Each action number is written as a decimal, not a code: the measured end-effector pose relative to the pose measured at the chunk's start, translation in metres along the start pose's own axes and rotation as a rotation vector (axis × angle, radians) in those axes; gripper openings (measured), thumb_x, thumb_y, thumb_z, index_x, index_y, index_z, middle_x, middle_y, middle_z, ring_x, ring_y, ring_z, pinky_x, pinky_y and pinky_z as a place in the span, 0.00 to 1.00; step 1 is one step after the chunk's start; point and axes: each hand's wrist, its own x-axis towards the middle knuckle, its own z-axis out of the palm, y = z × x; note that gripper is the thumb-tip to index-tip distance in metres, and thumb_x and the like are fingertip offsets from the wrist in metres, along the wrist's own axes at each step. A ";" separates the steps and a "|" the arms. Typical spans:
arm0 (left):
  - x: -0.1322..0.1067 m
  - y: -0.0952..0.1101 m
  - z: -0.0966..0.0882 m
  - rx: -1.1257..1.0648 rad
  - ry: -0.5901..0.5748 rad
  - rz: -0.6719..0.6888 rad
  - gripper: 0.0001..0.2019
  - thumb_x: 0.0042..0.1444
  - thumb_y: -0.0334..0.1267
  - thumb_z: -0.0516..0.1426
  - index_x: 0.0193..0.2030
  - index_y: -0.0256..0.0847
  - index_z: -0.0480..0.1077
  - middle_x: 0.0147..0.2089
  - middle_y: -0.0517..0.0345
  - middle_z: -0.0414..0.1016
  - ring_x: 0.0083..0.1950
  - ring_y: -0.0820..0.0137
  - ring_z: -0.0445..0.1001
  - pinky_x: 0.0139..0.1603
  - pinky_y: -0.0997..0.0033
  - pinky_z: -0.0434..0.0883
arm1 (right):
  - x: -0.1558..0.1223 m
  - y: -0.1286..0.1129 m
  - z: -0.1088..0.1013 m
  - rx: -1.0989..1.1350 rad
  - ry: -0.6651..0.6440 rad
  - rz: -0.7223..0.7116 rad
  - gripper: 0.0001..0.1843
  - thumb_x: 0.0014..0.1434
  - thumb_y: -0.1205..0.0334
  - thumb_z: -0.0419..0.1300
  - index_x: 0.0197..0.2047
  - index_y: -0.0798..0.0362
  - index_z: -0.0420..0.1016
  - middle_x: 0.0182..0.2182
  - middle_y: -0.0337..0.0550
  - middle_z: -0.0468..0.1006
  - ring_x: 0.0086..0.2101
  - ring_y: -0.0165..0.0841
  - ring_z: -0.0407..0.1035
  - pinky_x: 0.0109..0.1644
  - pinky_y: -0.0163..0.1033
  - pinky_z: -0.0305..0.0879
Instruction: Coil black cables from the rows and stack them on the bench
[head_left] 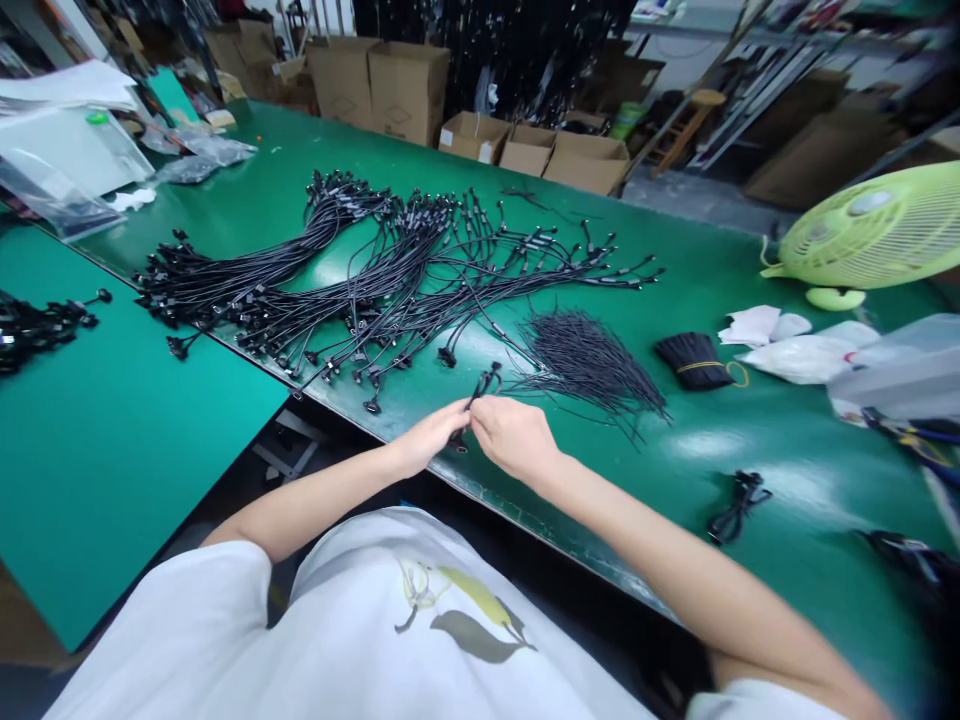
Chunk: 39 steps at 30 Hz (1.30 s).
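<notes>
My left hand (431,437) and my right hand (514,437) meet at the table's near edge, pinching a short black cable (480,392) with a small connector sticking up above my fingers. Part of the cable is hidden inside my fingers. Just ahead lies a large spread of black cable harnesses with moulded connectors (390,275), their ends fanned out toward my hands. To the right of my hands is a loose sheaf of thin black wires (585,365). Beyond it sits a tied black bundle (694,360) with a yellow band.
The harnesses lie on a green work mat (750,440). A second green board (112,470) at left holds more black cables (37,330). A small coiled cable (739,508), plastic bags (802,350), pliers (907,440), a green fan (874,230) and cardboard boxes (409,90) surround it.
</notes>
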 end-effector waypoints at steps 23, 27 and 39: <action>-0.020 0.019 -0.020 0.180 -0.028 0.076 0.22 0.55 0.52 0.60 0.21 0.35 0.70 0.31 0.56 0.65 0.35 0.72 0.64 0.41 0.71 0.65 | -0.027 0.002 0.009 0.110 0.169 0.038 0.13 0.66 0.63 0.51 0.30 0.53 0.69 0.27 0.40 0.72 0.31 0.31 0.63 0.35 0.35 0.52; -0.025 -0.002 -0.012 0.117 0.058 0.044 0.15 0.46 0.44 0.67 0.37 0.39 0.72 0.44 0.56 0.72 0.45 0.68 0.70 0.52 0.66 0.66 | -0.025 0.005 0.006 0.269 0.211 0.163 0.15 0.66 0.62 0.50 0.28 0.53 0.66 0.27 0.40 0.72 0.31 0.30 0.63 0.37 0.35 0.54; -0.023 -0.005 0.010 -0.076 0.107 0.110 0.18 0.58 0.47 0.58 0.50 0.39 0.72 0.43 0.51 0.78 0.49 0.66 0.75 0.54 0.67 0.68 | -0.029 0.010 0.030 1.501 -0.363 0.478 0.29 0.55 0.37 0.55 0.18 0.52 0.57 0.13 0.27 0.44 0.16 0.22 0.37 0.19 0.32 0.37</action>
